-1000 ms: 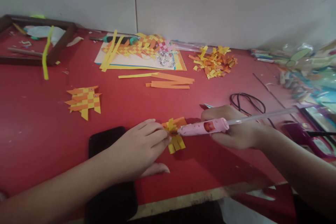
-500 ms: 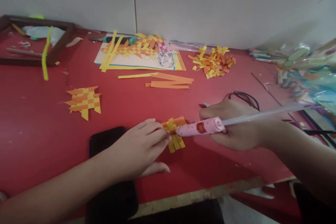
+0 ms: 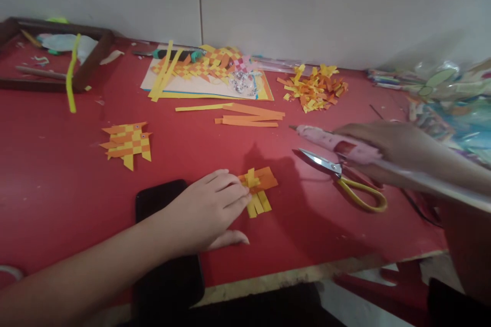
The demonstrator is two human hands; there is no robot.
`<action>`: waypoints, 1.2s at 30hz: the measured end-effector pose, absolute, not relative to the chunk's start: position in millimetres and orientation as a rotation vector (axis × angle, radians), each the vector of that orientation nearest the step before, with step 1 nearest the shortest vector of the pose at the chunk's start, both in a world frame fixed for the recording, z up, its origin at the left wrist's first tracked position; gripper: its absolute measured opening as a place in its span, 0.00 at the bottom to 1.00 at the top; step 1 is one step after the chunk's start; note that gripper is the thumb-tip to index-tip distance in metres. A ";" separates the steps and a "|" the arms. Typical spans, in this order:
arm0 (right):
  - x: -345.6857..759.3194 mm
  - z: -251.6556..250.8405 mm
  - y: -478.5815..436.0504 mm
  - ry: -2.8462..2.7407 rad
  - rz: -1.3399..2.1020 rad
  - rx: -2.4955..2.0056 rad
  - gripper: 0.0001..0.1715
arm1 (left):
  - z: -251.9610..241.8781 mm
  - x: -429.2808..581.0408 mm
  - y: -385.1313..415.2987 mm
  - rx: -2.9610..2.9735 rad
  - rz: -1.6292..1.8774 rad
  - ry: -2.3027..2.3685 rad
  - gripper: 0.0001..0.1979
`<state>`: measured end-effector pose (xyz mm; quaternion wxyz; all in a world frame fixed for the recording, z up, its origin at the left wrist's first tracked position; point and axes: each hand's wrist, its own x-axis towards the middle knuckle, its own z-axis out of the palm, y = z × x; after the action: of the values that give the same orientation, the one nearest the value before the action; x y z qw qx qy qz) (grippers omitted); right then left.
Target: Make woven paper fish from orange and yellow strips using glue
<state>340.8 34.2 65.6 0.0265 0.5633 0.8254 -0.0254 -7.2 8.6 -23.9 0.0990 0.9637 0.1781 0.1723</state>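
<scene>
My left hand (image 3: 215,209) presses its closed fingers on the left side of a small woven paper piece (image 3: 261,184) in yellow and orange, which lies on the red table. Wrapped round a pink glue gun (image 3: 326,144), my right hand (image 3: 378,145) is raised at the right, blurred, with the nozzle pointing left. A clear glue stick trails from the gun's back end. Below the gun lie scissors (image 3: 347,179) with yellow handles, their blades toward the left. Two finished-looking woven paper fish (image 3: 128,144) rest at the left.
A black phone (image 3: 169,286) lies under my left forearm. Orange strips (image 3: 251,121) and a heap of cuttings (image 3: 316,89) are farther back. Woven pieces sit on paper sheets (image 3: 149,84). A brown frame (image 3: 86,74) stands back left; plastic bags (image 3: 471,122) are at right.
My right hand has carried the glue gun away from the woven piece, up and to the right, uncovering the scissors. My left hand stays on the piece. The view has shifted slightly.
</scene>
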 end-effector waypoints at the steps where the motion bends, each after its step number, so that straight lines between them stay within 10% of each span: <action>1: 352.7 55.3 40.3 2.583 0.004 1.709 0.18 | -23.8 -7.5 8.7 2.851 0.502 0.527 0.29; 13: 340.9 24.1 53.0 2.711 0.116 1.827 0.25 | -23.1 -8.2 9.2 2.842 0.480 0.522 0.29; 23: 234.5 -5.2 12.4 3.167 -1.052 1.593 0.22 | -20.9 -8.0 10.0 2.887 0.433 0.513 0.25; 36: 232.6 -25.6 6.1 3.311 -0.485 1.667 0.10 | -22.3 -8.2 9.5 2.885 0.472 0.497 0.27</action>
<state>232.6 6.1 -25.6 -0.2940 0.4262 0.8465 -0.1241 -8.2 9.5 -22.3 0.0881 0.9691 0.1669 0.1587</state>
